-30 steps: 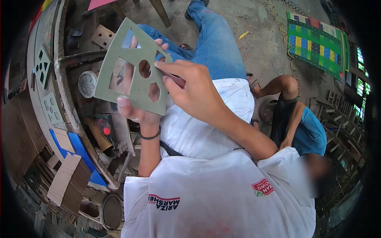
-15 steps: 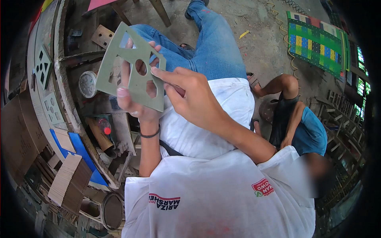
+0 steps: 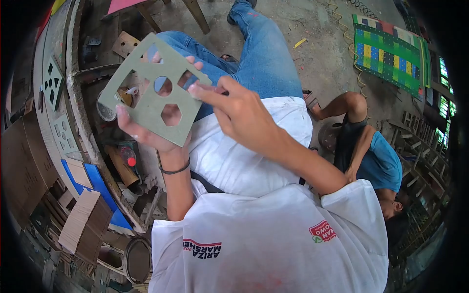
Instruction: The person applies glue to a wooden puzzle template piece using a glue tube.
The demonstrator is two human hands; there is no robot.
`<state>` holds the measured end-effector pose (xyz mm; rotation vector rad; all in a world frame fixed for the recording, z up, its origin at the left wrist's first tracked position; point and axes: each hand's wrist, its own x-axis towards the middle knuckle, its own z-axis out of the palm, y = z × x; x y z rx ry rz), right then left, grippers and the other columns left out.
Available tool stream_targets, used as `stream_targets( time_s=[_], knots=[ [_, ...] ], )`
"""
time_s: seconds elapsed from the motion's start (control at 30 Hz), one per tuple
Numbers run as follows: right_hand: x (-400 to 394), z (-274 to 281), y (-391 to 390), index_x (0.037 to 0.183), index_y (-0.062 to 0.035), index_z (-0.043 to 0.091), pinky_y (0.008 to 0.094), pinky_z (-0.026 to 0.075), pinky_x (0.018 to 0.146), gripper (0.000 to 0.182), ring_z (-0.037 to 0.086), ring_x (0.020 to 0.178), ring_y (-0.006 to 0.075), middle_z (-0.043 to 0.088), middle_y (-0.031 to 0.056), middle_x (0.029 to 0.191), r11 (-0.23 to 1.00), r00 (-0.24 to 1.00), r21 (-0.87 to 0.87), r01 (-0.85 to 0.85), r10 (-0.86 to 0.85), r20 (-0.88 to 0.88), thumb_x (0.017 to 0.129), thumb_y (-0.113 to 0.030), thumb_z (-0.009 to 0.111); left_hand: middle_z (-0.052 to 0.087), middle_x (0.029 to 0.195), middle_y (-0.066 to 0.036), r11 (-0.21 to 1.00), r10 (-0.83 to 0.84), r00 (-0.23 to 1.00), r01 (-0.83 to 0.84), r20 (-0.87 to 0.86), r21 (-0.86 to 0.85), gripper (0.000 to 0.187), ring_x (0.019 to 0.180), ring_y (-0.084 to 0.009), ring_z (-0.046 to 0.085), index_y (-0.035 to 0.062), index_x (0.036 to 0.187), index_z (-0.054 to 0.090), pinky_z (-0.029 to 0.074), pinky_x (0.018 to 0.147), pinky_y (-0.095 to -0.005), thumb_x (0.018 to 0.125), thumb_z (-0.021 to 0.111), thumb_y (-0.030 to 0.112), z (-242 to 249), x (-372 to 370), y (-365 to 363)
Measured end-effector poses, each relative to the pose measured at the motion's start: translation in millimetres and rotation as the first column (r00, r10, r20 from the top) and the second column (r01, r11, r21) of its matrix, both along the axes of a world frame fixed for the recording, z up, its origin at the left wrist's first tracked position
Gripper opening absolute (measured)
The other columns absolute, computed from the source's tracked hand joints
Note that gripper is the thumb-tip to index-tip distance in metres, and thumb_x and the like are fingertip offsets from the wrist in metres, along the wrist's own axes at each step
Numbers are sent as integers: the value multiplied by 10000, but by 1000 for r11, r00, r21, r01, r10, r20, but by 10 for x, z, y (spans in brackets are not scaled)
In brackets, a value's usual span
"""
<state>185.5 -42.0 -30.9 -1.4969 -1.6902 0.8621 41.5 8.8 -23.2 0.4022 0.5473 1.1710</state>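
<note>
A grey-green flat board with several cut-out shapes, among them a round hole and a hexagon, is tilted above my lap. My left hand holds it from below and behind, its thumb at the lower left edge and fingertips showing past the upper right edge. My right hand is at the board's right edge, with bent fingers and its index fingertip by one of the cut-outs. Whether it grips anything small there is hidden.
Similar boards lie on the bench at the left, above a cardboard box. A tin and a red-capped bottle are near it. A person in a blue shirt crouches at the right, below green panels.
The board has turned and shifted a little left and down with my left hand. My right hand has moved slightly to the right. The other person's head has shifted.
</note>
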Motion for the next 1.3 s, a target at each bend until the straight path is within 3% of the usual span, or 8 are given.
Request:
stream_targets(
  time_s=[0.13,0.3,0.43,0.53,0.7,0.8,1.2,1.3],
  knots=[
    [161,-3,49,1164,-114,654,413,535,662,431,636,780,332,555,184,941,990,989,87,-111,102,106,769,44,585,380,1364,-346,996,-41,995,34,-88,-77,969,1238,-525,408,7,1449,268,330,1051,-601,805,396,720,27,-33,10],
    [368,64,169,1158,-129,665,403,534,698,456,640,840,324,566,163,977,972,963,124,-198,170,209,750,58,587,386,1370,-329,995,-99,826,92,555,41,999,1220,-524,430,-30,1446,260,344,1062,-570,808,372,731,-40,34,24],
    [400,96,210,1150,-149,674,397,535,710,455,640,877,319,582,154,1016,956,926,77,-282,250,282,762,66,569,395,1364,-325,976,-157,970,181,186,-121,1008,1211,-512,449,-43,1451,247,367,1050,-562,812,354,729,103,-57,20],
    [446,162,232,1143,-151,676,398,532,722,447,636,889,318,578,152,1006,950,921,102,-294,253,295,766,63,567,400,1363,-324,971,-168,761,239,626,-30,1016,1209,-489,463,-49,1457,240,396,1025,-548,811,355,727,96,2,39],
    [466,272,277,1125,-140,684,403,522,769,415,624,936,310,569,145,1003,941,887,-15,-338,324,330,774,48,569,422,1356,-286,978,-169,913,108,-372,-179,990,1145,-430,513,-67,1445,262,443,964,-515,829,363,701,180,-35,17],
    [484,289,302,1096,-129,697,403,518,787,379,615,961,304,564,139,1011,923,877,-37,-383,376,299,782,37,565,434,1344,-271,950,-265,964,260,-8,-170,967,1104,-409,533,-82,1439,261,466,930,-493,847,371,675,141,-171,87],
    [424,332,299,1175,-64,629,415,493,819,301,604,978,312,562,149,1061,875,941,-349,-335,326,-85,889,-139,577,505,1222,-248,946,-150,955,63,-255,-318,815,1009,-468,573,-42,1300,433,513,799,-585,851,457,637,192,-153,154],
    [491,282,299,1230,-27,556,433,477,835,365,596,990,343,560,179,1110,877,857,-17,-481,474,204,904,-189,574,533,1182,-233,954,-186,933,96,-308,-283,789,975,-448,587,-22,1288,453,518,791,-592,850,466,633,118,-172,171]
  ],
)
